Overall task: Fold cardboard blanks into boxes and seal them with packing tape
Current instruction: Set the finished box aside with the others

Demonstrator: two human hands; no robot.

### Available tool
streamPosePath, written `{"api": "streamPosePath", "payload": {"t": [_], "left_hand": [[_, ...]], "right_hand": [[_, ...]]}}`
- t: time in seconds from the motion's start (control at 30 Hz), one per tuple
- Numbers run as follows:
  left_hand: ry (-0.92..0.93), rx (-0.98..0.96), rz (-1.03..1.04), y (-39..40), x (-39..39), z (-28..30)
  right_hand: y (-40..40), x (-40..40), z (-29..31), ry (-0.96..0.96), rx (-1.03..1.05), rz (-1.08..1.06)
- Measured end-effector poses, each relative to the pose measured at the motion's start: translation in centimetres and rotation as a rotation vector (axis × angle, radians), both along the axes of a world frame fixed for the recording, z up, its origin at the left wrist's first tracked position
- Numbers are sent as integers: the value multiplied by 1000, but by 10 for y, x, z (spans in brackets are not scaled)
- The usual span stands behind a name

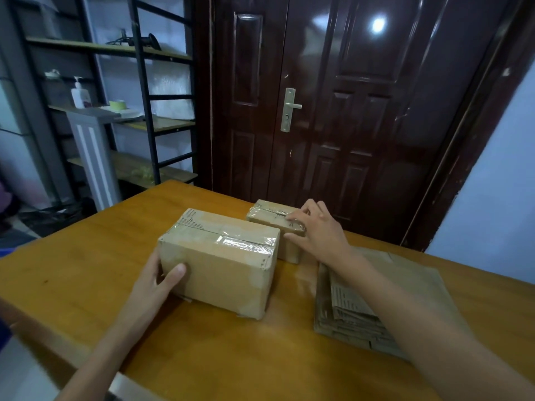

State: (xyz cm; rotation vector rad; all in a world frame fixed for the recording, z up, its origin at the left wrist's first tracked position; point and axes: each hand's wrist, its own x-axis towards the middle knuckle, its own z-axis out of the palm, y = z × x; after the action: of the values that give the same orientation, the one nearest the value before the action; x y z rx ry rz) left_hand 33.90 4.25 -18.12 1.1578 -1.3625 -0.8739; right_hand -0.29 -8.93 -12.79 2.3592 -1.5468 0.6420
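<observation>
So you've got two sealed boxes on the table (86, 256) right now. The near box (220, 264) sits in front of you with its long axis running left to right, tape across the top seam. Your left hand (157, 280) is on its left end — thumb curled onto the front face, fingers wrapped round the end where I can't see them, so that grip is clamped on the box.

The far box (275, 224) is just behind and to the right of it, near the table's back edge, close enough that the two look like they're touching, though I can't say for sure. Your right hand (315, 230) is the nearer one to it — fingers lie on the taped top, thumb against the side, loosely closed round its corner.

The stack of flat blanks (356, 314) lies to the right, under your right forearm. My guess is that's next, and the right hand is closest.
</observation>
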Motion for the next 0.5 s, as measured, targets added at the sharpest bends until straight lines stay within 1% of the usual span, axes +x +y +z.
{"api": "streamPosePath", "payload": {"t": [0.07,0.17,0.27,0.4,0.5], "left_hand": [[4,12,4,-1,2,-2],[21,8,9,-1,2,-1],[18,13,33,0,2,0],[16,23,48,0,3,-1],[13,30,59,1,2,0]], "right_hand": [[7,1,-4,3,-60,-19],[16,3,-4,40,-121,22],[22,4,3,11,-145,36],[29,5,5,-16,-84,20],[30,0,9,-77,-39,7]]}}
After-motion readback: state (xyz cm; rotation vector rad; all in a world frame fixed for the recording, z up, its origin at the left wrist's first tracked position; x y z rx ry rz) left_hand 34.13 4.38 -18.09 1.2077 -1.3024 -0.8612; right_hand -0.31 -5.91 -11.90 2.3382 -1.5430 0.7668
